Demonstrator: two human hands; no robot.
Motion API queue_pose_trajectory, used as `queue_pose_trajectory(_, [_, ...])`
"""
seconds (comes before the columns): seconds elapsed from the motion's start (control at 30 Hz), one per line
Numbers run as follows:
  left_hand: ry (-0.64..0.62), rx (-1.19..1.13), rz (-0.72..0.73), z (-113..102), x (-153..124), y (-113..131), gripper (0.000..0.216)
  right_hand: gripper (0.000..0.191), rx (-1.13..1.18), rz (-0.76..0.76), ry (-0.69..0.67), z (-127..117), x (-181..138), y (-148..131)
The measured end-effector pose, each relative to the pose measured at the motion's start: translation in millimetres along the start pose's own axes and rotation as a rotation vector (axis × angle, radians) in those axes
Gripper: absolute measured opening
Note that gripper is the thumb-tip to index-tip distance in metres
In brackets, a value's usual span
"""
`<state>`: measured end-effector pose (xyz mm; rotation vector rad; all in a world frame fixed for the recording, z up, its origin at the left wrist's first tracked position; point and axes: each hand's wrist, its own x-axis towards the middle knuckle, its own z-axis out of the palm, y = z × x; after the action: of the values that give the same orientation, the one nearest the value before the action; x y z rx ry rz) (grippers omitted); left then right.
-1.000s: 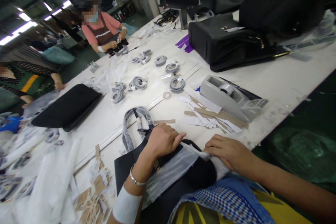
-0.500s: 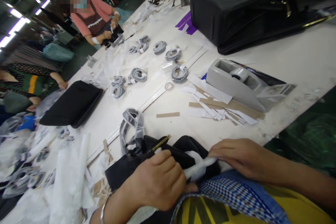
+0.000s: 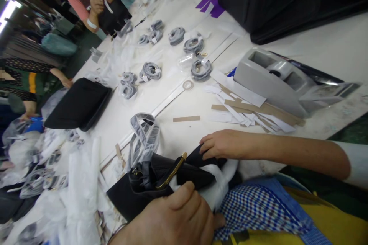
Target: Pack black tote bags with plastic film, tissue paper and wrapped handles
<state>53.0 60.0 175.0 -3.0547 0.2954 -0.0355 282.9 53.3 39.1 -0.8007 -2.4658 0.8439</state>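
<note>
A black handbag point(image 3: 149, 183) with a gold zip lies at the near table edge, its wrapped grey handles point(image 3: 143, 134) pointing away from me. White stuffing paper point(image 3: 218, 183) bulges out of its open mouth. My left hand point(image 3: 175, 218) is curled into a fist on the white paper at the bag's near side. My right hand point(image 3: 221, 145) grips the far rim of the bag's opening, fingers bent over it.
A grey tape dispenser point(image 3: 273, 80) and loose paper strips point(image 3: 247, 111) lie to the right. Several wrapped grey strap coils point(image 3: 151, 72) dot the white table point(image 3: 330, 57). A flat black bag point(image 3: 77, 103) lies left, a large black bag point(image 3: 281, 0) far right. Two other people work at far left.
My right hand has moved left from the paper onto the bag's far rim. My left hand slid nearer to me. The bag's mouth has opened wider.
</note>
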Motion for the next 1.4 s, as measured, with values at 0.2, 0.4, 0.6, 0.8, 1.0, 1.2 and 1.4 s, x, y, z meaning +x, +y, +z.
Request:
queue_pose_trajectory(0.2, [-0.069, -0.011, -0.325, -6, -2, 0, 0.037, 0.02, -0.036, 0.196, 0.101, 7, 2, 6])
queue_pose_trajectory(0.4, [-0.122, 0.023, -0.414, 4, -1, -16, 0.047, 0.025, 0.051, 0.389, 0.369, 3, -21, -12])
queue_pose_trajectory(0.6, [-0.112, 0.02, -0.34, 4, 4, -22, 0.045, 0.031, 0.257, 0.802, 0.425, 16, -56, -47])
queue_pose_trajectory(0.8, [0.039, -0.038, -0.221, 3, 3, -24, 0.042, 0.038, 0.778, 0.782, 0.564, 36, -34, -51])
queue_pose_trajectory(1.0, [0.089, -0.075, -0.326, 58, -6, -48, 0.042, 0.032, 0.849, 0.761, 0.239, 34, -13, -42])
queue_pose_trajectory(1.2, [-0.02, -0.211, -0.525, 132, 12, -66, 0.049, 0.022, -0.075, 0.753, 0.258, 38, -18, -51])
queue_pose_trajectory(1.4, [0.102, -0.4, -0.606, 140, 18, -70, 0.036, 0.056, -0.059, 0.309, 0.321, 56, -32, -72])
